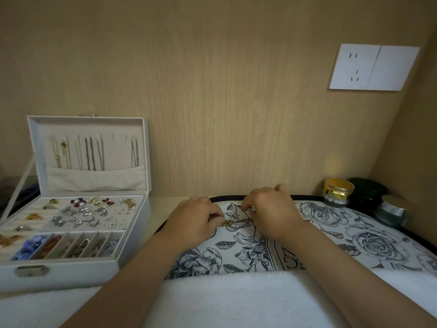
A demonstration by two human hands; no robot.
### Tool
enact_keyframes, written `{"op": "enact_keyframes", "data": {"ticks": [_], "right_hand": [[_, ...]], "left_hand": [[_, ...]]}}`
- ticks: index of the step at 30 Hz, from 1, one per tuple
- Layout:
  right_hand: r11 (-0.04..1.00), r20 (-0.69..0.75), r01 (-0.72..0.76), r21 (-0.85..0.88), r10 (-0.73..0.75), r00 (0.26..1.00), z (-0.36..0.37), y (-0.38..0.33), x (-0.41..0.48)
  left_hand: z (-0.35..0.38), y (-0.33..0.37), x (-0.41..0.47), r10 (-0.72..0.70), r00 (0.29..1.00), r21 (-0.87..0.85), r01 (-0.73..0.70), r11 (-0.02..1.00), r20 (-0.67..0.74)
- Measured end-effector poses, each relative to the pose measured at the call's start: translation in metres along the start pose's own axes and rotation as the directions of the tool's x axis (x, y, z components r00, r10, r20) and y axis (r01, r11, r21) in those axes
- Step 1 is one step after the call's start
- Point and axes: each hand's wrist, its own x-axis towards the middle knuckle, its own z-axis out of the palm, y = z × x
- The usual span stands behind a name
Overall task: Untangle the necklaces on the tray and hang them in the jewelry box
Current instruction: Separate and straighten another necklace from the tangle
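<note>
At the left edge of the surface, the jewelry box [71, 273] is standing open, and its left side is being cut off by the frame. Several hanging chains [94, 153] are showing in its upright lid, with their lower ends going behind a cloth pocket. The small pieces in the lower compartments are too fine to tell one from another.

To the right of the box, the left hand [196, 221] is lying on the tray [369, 240] with its fingers curled. Its grip is closing on the left end of a thin gold necklace [228, 222]. The necklace is lying as a small bunch on the flowered tray, between the two hands. It is blending into the print, so I cannot tell if it is one chain or more.

Just beside it, the right hand [272, 214] is bending its fingers down toward the tray. The back of the hand is covering the fingertips, so I cannot tell whether this grip is holding the chain or only touching the tray.

A white cloth [224, 301] is covering the near edge of the tray. At the far right, a gold-lidded jar [338, 189], a dark green jar [367, 190] and a silver-lidded jar [393, 210] are standing close together.
</note>
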Motion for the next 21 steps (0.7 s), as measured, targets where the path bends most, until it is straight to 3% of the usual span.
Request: {"op": "enact_keyframes", "data": {"ticks": [3,5,9,11,13,15,17,21], "right_hand": [[0.997,-0.054,0.024,0.076,-0.02,0.998,0.0,-0.007,-0.001],[0.964,0.016,-0.003,0.266,-0.002,1.0,0.002,-0.014,-0.003],[0.902,0.117,-0.048,0.43,-0.003,0.993,0.008,-0.016,0.0],[0.824,0.156,-0.115,0.555,0.032,0.987,0.01,-0.014,0.0],[0.675,0.185,-0.189,0.713,0.078,0.98,0.011,-0.012,0.0],[0.525,0.179,-0.218,0.822,0.124,0.976,0.008,-0.011,0.0],[0.408,0.179,-0.218,0.887,0.132,0.975,0.003,-0.011,0.001],[0.197,0.249,-0.26,0.945,0.076,0.965,-0.002,-0.015,0.004]], "left_hand": [[0.005,0.003,0.0,-0.013,1.0,-0.031,0.012,0.999,-0.018],[0.006,0.004,0.0,-0.022,0.999,-0.057,0.02,0.998,-0.033],[0.006,0.007,0.0,-0.071,0.997,-0.11,0.068,0.992,-0.028],[0.005,0.009,-0.001,-0.12,0.993,-0.152,0.118,0.981,-0.005],[0.004,0.01,0.0,-0.19,0.982,-0.253,0.186,0.949,0.008],[0.0,0.014,0.003,-0.281,0.959,-0.451,0.261,0.854,0.022],[-0.007,0.02,0.006,-0.328,0.941,-0.675,0.291,0.678,0.076],[-0.014,0.026,0.009,-0.33,0.916,-0.86,0.347,0.373,0.227]]}}
